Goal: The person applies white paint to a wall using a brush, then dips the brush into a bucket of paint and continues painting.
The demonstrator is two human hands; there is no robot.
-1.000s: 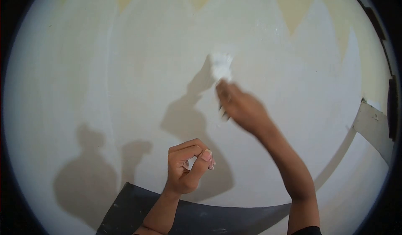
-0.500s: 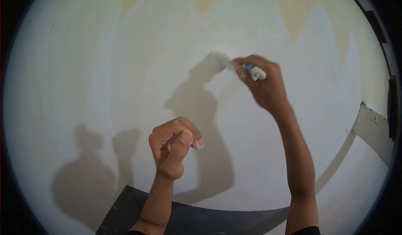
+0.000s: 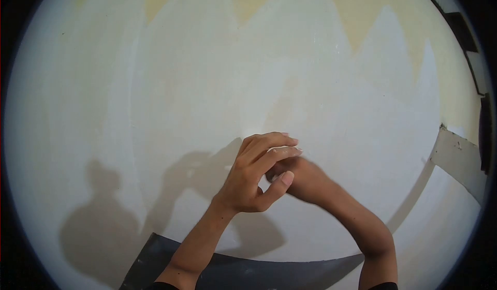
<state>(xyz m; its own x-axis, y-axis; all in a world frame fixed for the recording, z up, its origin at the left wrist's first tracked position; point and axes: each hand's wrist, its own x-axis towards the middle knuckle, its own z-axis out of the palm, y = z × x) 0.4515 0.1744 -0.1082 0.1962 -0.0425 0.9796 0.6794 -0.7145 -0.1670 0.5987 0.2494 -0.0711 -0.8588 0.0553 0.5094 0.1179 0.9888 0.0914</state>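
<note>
In front of a pale wall (image 3: 207, 83), my two hands meet near the middle of the view. My left hand (image 3: 253, 173) has its fingers spread and curved, with white smears on a finger, and partly covers my right hand. Behind it, my right hand (image 3: 297, 173) is bent inward with its fingers mostly hidden. What it holds is hidden, apart from a small pale spot between the hands. White paint covers most of the wall, ending in jagged peaks against yellow patches (image 3: 253, 0) at the top.
A dark grey surface (image 3: 248, 274) runs along the bottom. At the right are a grey panel (image 3: 455, 150) and dark pieces (image 3: 485, 129) along the wall's edge. Shadows of a head and arms (image 3: 98, 222) fall on the wall at the lower left.
My right hand, which held a brush against the wall, has moved down and left to my left hand. My left hand has moved right and opened its fingers.
</note>
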